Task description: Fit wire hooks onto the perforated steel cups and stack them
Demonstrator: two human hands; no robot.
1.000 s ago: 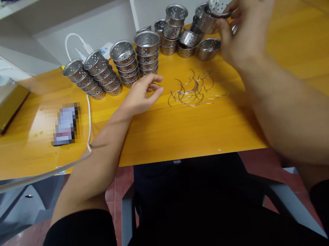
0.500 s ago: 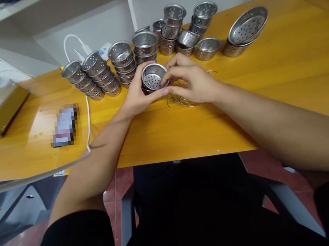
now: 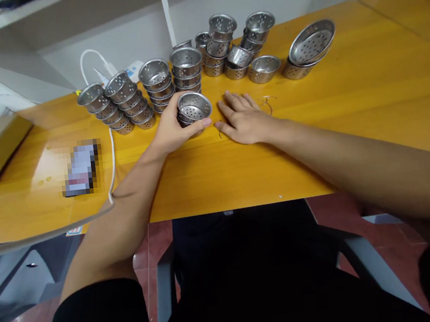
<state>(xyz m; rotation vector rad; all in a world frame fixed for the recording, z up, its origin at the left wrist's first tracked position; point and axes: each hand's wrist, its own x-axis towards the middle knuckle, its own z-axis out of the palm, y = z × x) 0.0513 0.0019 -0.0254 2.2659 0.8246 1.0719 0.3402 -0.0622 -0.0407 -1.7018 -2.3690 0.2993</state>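
Observation:
My left hand (image 3: 173,127) is wrapped round a small perforated metal cup (image 3: 194,107), whose open top faces up; at least one more cup seems nested below it. To the right, my right hand (image 3: 245,119) lies flat with its fingers spread, palm down over several thin bent wires (image 3: 267,105). Most of the wires are hidden under that hand. Just behind my left hand stands a stack of perforated cups (image 3: 185,64), and beside it another stack (image 3: 155,75).
Two leaning cup stacks (image 3: 95,99) stand at the left, near a phone (image 3: 81,167) and a white cable (image 3: 113,161). More piled cups (image 3: 222,29) and a single cup (image 3: 265,68) are at the back. An oval perforated dish (image 3: 312,43) tilts on another container at the right.
My right hand has left the cup's rim, moved down and opened flat over the wires. My left hand still holds the cup. The whole view has shifted slightly.

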